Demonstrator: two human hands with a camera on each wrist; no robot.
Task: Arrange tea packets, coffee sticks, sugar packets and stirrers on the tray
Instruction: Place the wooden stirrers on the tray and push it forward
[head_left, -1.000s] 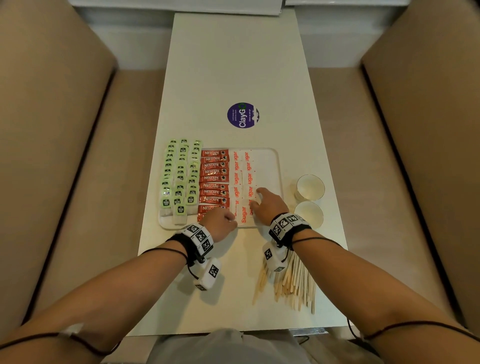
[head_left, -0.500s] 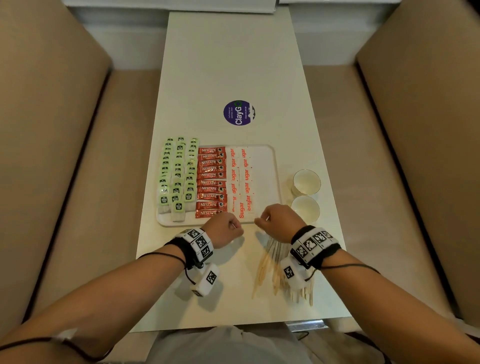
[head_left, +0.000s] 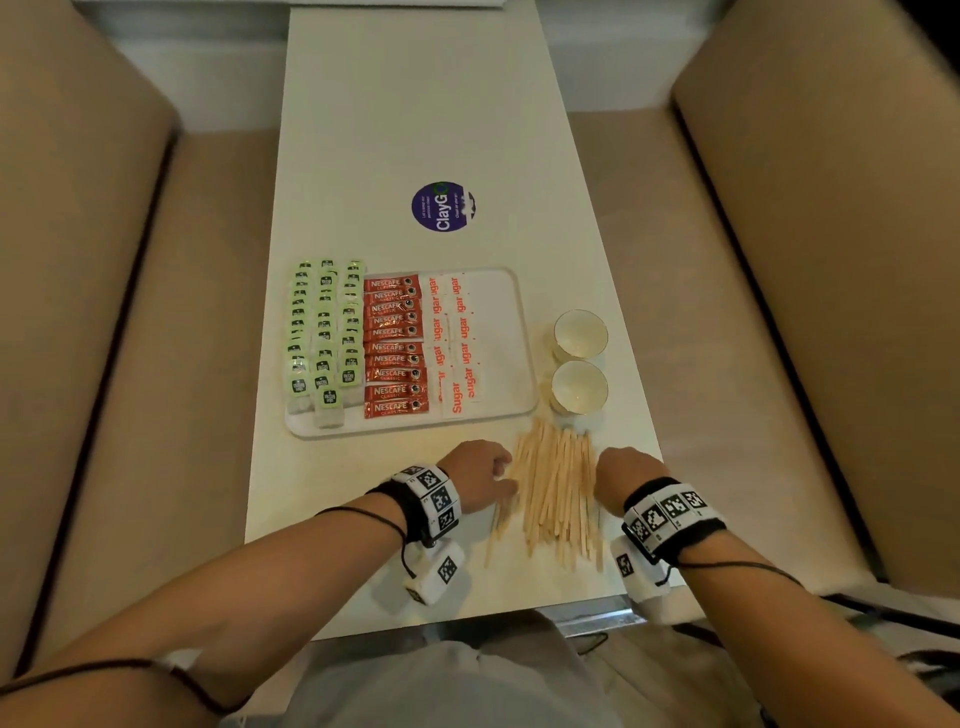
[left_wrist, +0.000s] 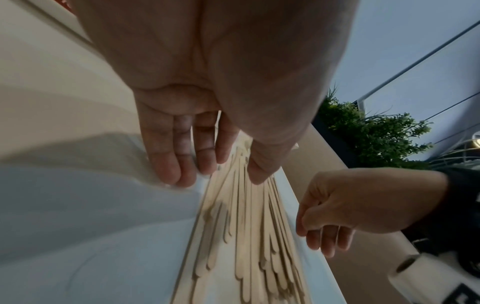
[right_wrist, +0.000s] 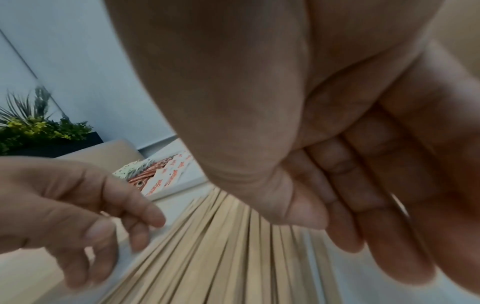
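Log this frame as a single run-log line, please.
stage: stirrers pending | left hand: open, at left edge of stirrers | right hand: open, at right edge | tray: tea, coffee, sugar placed

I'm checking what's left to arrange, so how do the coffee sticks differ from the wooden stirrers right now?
The coffee sticks lie on the tray; the wooden stirrers lie on the table in front of it. The coffee sticks form one neat crosswise column; the wooden stirrers are a loose fanned pile pointing toward the tray. The coffee sticks are red printed packets; the wooden stirrers are bare pale wood. Neither hand is at the coffee sticks; the left hand and right hand flank the stirrers. Both are slim.
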